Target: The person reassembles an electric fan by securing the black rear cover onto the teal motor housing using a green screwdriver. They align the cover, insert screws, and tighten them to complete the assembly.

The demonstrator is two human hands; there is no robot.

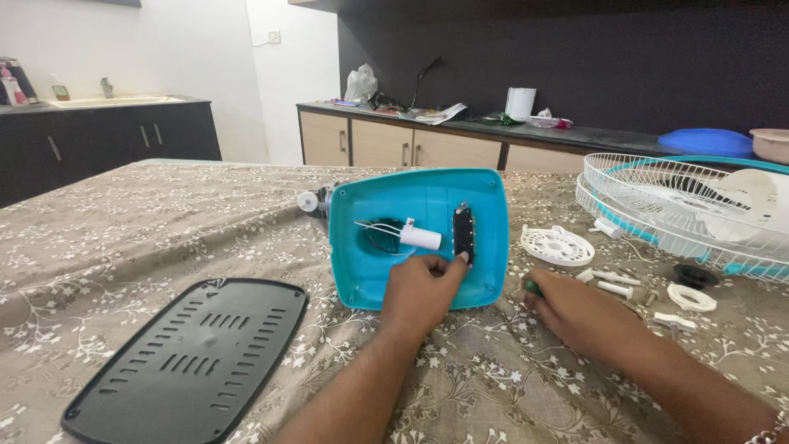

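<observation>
Head view: hands (419, 292) at teal base (362, 247).

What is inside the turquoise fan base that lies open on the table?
Inside the turquoise fan base: a black switch block, a white cylinder and wires. The left hand covers the lower part.

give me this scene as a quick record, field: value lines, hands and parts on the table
left hand: fingertip on the black switch block inside the teal fan base
right hand: resting on the tablecloth, closed on a green-handled tool
inside base: white capacitor
lower left: black vented cover, lying flat
right: white fan grille, white round disc, loose white screws
</observation>
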